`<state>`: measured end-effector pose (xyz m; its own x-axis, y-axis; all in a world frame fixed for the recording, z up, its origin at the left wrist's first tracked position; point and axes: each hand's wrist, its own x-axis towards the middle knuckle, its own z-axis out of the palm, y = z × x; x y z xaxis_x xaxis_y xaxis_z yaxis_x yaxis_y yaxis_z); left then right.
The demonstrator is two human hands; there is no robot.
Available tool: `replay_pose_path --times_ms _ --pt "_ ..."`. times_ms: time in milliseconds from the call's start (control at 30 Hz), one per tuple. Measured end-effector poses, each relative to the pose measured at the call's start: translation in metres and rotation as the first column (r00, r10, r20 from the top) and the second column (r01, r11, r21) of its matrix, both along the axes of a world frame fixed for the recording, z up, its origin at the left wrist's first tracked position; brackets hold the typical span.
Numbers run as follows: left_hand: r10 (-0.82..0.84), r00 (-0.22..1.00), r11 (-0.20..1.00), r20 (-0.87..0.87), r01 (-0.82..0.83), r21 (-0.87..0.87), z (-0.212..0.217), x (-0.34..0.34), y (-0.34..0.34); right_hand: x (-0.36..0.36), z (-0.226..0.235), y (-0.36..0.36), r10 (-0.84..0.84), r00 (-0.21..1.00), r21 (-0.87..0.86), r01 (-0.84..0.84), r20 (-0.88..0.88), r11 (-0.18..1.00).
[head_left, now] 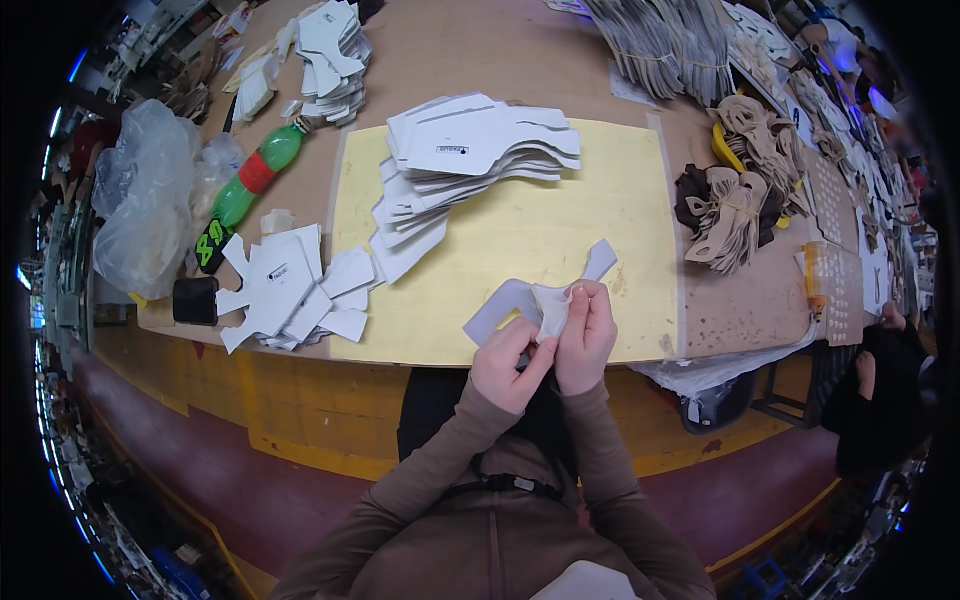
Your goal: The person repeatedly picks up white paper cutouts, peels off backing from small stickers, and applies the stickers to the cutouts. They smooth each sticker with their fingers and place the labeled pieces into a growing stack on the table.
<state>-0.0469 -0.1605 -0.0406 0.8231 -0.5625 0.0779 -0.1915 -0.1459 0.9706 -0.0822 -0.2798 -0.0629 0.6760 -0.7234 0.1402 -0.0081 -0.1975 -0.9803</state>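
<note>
Left fingers point(517, 336), right fingers point(597, 312) pinched on pale piece point(500, 302) — seemingly folded — by table edge point(645, 357), room rightward

you're in a workshop: your worktable point(470, 50) bears white cutout stacks point(475, 155) and bundled tan pieces point(728, 215), another person point(885, 400) nearby.

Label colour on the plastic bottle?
Red label on the green plastic bottle; best seen in head view.
</note>
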Motion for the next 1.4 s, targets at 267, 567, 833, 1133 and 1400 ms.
replay_pose_path --times_ms 267,567,833,1133,1400 --pt "-0.06 0.977 0.998 -0.203 0.058 -0.016 0.004 0.007 0.05 0.001 -0.002 -0.001 -0.007 0.995 -0.041 0.003 -0.102 0.999" --pt "-0.059 0.926 0.998 -0.373 0.05 -0.033 0.005 -0.004 0.077 0.006 0.002 0.005 -0.019 0.987 -0.127 -0.002 -0.162 0.992" --pt "-0.032 0.912 0.999 -0.409 0.015 -0.043 0.01 -0.008 0.085 0.012 0.002 0.01 -0.095 0.984 -0.215 0.061 -0.15 0.975" --pt "0.252 0.933 0.949 -0.256 -0.29 -0.126 0.035 0.003 0.126 0.032 -0.002 -0.021 -0.157 0.984 0.06 0.163 -0.087 0.985" --pt "-0.061 0.933 0.997 0.355 0.037 0.075 0.037 0.011 0.042 -0.043 0.041 0.015 0.099 0.966 -0.177 -0.056 0.241 0.983"
